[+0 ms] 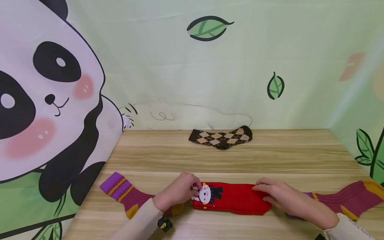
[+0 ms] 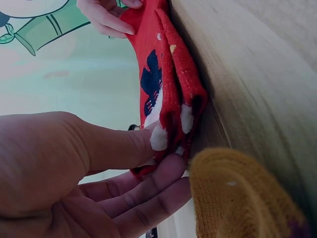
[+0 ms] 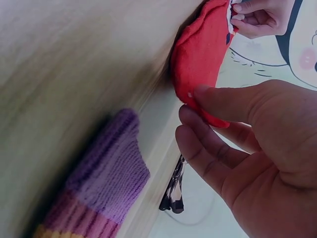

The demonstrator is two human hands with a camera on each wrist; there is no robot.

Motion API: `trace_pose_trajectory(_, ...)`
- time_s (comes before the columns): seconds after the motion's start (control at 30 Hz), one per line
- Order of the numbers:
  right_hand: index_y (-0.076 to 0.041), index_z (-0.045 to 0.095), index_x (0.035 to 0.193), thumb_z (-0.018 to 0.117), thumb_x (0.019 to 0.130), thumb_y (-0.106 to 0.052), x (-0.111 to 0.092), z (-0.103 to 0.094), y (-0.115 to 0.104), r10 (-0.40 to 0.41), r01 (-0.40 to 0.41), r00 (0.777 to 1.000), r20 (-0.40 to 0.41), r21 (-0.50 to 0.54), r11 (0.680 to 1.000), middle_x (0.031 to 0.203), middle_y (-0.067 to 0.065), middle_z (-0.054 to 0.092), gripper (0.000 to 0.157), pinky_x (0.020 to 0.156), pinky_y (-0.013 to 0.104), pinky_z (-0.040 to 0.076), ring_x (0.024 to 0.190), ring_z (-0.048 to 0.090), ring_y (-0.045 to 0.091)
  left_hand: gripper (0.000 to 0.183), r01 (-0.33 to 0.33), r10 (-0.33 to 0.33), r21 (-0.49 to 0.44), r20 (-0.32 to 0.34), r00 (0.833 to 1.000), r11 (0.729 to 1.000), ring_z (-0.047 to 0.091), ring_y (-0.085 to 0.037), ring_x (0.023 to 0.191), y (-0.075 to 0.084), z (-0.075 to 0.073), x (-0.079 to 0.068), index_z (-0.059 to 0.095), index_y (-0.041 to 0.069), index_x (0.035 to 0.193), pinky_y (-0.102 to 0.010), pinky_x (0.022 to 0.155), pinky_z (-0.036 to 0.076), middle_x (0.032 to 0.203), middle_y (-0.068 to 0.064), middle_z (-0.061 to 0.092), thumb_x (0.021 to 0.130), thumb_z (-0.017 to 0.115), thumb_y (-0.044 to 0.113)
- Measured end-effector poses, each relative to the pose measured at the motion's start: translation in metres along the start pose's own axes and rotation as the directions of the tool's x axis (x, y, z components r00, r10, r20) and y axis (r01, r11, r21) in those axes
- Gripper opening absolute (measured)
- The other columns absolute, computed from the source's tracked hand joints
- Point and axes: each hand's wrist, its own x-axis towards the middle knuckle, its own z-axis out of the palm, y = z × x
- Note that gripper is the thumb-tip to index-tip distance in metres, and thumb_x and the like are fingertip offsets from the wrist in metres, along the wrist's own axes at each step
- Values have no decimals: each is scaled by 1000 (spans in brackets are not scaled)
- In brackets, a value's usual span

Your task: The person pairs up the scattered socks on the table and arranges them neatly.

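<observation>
Red socks [image 1: 237, 197] with a white animal face and dark scarf lie crosswise between my hands. Two layers show at their left end in the left wrist view, where my left hand [image 1: 179, 190] pinches that end between thumb and fingers. At the other end, my right hand [image 1: 280, 196] has the red edge between its thumb and fingertips, seen closely in the right wrist view. A purple and maroon sock [image 1: 123, 190] with mustard patches lies partly hidden under the left forearm. Its lookalike, another purple and maroon sock [image 1: 357, 200], lies at the right, partly behind the right hand.
Toward the back edge of the wooden table [image 1: 156, 150] lies a dark brown argyle sock [image 1: 222, 137]. A printed cloth backdrop [image 1: 168, 66] with a panda and leaves stands behind the table and along its sides.
</observation>
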Motion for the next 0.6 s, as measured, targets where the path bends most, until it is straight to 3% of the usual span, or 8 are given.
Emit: trace_pose_trajectory(0.6, -4, 70, 127, 78, 90, -9, -2, 6, 1, 96, -100, 986, 137, 22, 995, 124, 7, 64, 38, 88, 43, 58, 108, 65, 23, 10, -24, 23, 54, 7, 1000, 998, 60, -10, 85, -5, 5, 1, 80, 6, 100, -25, 79, 54, 95, -2, 70, 89, 79, 5)
